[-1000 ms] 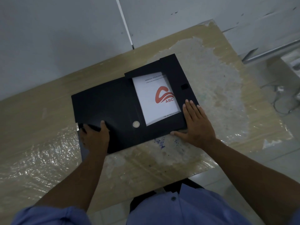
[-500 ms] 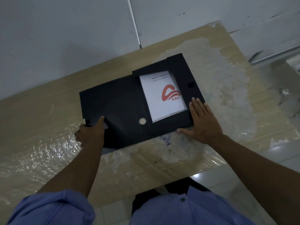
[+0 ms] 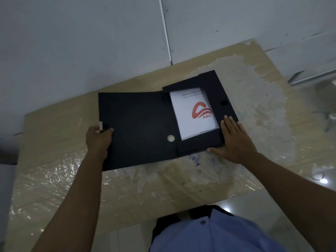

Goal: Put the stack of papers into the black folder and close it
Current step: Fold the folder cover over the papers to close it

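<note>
We observe the black folder [image 3: 138,128] lying open on the table [image 3: 54,160], with the stack of papers [image 3: 192,113] seated in its right half, framed by the inner flaps; a round metal button [image 3: 171,138] sits near the centre fold. The top sheet bears a red logo [image 3: 201,110] reading "ABC"; the smaller print is illegible. We see the left hand [image 3: 99,139] pinching the cover's left edge, while the right hand [image 3: 236,142] rests flat, fingers [image 3: 229,124] extended, on the near right corner.

Matt black folder [image 3: 138,128], card-like; small shiny metal stud [image 3: 171,138] on it; smooth white papers [image 3: 192,113] inside. Wood-look worktop [image 3: 54,142] under glossy crinkled plastic film [image 3: 45,179].
</note>
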`<state>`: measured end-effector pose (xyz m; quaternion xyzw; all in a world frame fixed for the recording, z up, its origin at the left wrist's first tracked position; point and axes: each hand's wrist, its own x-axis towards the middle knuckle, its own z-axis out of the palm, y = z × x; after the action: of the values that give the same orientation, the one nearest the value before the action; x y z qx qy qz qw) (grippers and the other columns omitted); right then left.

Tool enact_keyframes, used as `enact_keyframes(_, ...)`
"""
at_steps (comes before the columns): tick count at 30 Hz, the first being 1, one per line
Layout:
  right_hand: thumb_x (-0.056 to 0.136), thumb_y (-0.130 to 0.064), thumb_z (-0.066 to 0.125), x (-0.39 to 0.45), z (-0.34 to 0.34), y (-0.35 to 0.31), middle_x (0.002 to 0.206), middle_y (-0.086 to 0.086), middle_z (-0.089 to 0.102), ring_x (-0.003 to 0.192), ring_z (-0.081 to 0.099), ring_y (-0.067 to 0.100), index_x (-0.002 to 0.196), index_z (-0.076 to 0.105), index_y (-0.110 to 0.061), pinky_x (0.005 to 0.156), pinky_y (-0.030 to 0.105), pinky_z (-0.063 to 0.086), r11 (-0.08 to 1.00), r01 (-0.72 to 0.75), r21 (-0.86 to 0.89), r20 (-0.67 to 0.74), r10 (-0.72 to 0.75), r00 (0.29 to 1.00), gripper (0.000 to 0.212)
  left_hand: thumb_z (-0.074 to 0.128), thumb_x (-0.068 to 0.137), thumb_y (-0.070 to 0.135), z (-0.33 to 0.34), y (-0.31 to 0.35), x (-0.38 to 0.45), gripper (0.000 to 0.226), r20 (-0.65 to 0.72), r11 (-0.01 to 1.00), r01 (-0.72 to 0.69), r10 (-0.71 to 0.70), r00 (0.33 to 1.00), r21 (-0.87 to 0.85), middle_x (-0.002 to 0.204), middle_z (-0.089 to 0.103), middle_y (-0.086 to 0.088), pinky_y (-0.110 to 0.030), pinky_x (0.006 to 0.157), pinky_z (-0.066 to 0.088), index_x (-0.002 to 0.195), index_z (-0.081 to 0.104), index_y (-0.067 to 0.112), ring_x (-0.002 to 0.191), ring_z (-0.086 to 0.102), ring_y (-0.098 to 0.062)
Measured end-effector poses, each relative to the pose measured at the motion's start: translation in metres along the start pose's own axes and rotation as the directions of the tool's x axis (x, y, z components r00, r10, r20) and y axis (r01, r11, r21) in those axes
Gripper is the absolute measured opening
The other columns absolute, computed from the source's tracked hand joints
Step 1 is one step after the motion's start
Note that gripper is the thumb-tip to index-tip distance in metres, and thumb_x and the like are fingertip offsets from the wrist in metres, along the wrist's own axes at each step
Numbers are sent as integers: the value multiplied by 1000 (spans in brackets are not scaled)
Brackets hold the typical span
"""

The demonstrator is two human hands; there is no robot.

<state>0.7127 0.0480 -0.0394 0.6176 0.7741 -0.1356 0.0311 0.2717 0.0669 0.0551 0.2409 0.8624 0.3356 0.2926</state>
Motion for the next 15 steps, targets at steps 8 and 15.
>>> enact_keyframes(8, 76, -96, 14, 3, -31, -24, 173, 12, 24, 161, 20, 28, 163, 21, -7, 130, 49, 18, 973, -70, 219, -91, 92, 992, 125, 56, 103, 30, -7, 94, -75, 18, 523, 981, -188, 189, 831, -55, 102, 75, 7, -29, 69, 51, 114, 69, 26, 90, 69, -12)
enact_keyframes(15, 101, -47, 53, 19, -101, -61, 163, 10, 44, 151, 40, 25, 156, 43, -7, 124, 38, 35, 780, 119, 614, -368, 149, 918, 69, 43, 97, 67, 66, 124, -123, 53, 656, 959, -204, 283, 700, -196, 147, 56, 12, -45, 112, 45, 141, 56, 40, 136, 52, -10)
